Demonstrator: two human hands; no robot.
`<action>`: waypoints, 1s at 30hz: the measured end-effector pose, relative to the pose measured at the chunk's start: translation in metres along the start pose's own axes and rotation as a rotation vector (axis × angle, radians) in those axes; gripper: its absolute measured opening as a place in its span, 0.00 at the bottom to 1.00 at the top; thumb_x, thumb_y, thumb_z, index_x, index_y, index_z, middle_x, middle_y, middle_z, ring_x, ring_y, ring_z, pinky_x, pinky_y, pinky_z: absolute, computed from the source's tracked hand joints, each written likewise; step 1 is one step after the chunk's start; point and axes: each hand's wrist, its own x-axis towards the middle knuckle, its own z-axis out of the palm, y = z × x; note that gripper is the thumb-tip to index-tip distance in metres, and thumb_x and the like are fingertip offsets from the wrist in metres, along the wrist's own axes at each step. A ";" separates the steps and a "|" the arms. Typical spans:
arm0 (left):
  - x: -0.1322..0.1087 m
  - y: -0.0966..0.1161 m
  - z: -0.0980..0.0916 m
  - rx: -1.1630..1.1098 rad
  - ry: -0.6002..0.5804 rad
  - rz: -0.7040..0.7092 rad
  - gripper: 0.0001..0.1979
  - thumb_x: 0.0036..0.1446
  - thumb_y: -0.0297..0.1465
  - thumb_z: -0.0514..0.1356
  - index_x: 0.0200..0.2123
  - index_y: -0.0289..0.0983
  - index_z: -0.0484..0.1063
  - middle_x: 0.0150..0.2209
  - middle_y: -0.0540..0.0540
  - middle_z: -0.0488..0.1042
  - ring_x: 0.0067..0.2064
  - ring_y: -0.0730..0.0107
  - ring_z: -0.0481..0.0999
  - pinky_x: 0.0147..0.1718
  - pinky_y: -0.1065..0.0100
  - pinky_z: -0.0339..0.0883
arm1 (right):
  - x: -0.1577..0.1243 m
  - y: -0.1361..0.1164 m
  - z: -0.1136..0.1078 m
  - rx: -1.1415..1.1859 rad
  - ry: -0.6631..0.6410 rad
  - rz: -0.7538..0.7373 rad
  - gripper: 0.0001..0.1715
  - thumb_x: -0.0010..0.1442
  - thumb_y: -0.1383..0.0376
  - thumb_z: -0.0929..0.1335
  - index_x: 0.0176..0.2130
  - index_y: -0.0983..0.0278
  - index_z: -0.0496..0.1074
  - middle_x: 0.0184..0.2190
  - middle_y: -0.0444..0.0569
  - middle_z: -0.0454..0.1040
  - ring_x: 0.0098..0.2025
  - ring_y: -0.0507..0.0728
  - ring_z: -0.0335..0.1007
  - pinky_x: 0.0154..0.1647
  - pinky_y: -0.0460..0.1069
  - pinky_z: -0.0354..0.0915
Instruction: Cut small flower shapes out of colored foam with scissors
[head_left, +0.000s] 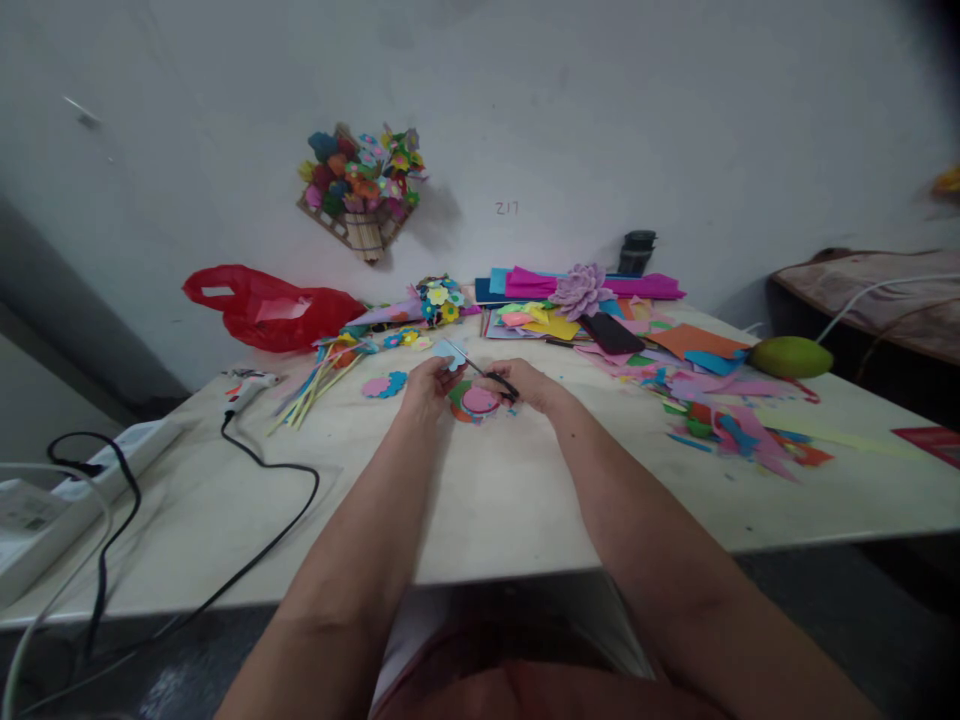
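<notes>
Over the middle of the white table (495, 500), my left hand (429, 388) is closed on a small light blue paper piece (447, 351) with a scalloped edge. My right hand (525, 382) grips black-handled scissors (501, 384), whose blades point up and left to the blue piece. Whether the blades are cutting into it is too small to tell. Beneath the hands lie round paper pieces in pink (478, 401), green and orange, among tiny scraps. Left of my left hand rest a pink disc (375, 386) and a blue scalloped piece (393, 384).
A red plastic bag (285, 310), yellow strips (319, 385) and a corded glue gun (251, 390) are at left, beside a power strip (82, 480). Coloured sheets (697, 340), a phone (611, 334), paper scraps (742, 435) and a green mango-like object (791, 357) lie at right.
</notes>
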 end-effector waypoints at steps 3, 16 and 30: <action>0.000 -0.001 0.001 -0.016 -0.001 -0.003 0.05 0.43 0.22 0.57 0.27 0.35 0.70 0.29 0.42 0.75 0.35 0.64 0.78 0.29 0.71 0.70 | 0.000 0.000 0.000 0.004 0.007 -0.009 0.12 0.50 0.61 0.70 0.28 0.68 0.67 0.13 0.39 0.63 0.13 0.44 0.54 0.11 0.40 0.50; 0.000 -0.007 0.004 -0.097 -0.006 0.018 0.05 0.44 0.22 0.56 0.25 0.36 0.69 0.29 0.45 0.75 0.33 0.67 0.76 0.35 0.68 0.70 | 0.004 0.006 0.001 0.023 0.020 -0.040 0.12 0.50 0.61 0.70 0.28 0.68 0.68 0.13 0.39 0.63 0.13 0.44 0.54 0.12 0.41 0.50; 0.000 -0.011 0.004 -0.156 -0.060 0.066 0.06 0.40 0.24 0.57 0.27 0.36 0.68 0.32 0.45 0.73 0.37 0.63 0.76 0.35 0.67 0.68 | 0.006 0.006 0.004 0.096 0.050 -0.070 0.12 0.47 0.62 0.71 0.30 0.68 0.71 0.14 0.38 0.63 0.15 0.45 0.56 0.13 0.41 0.53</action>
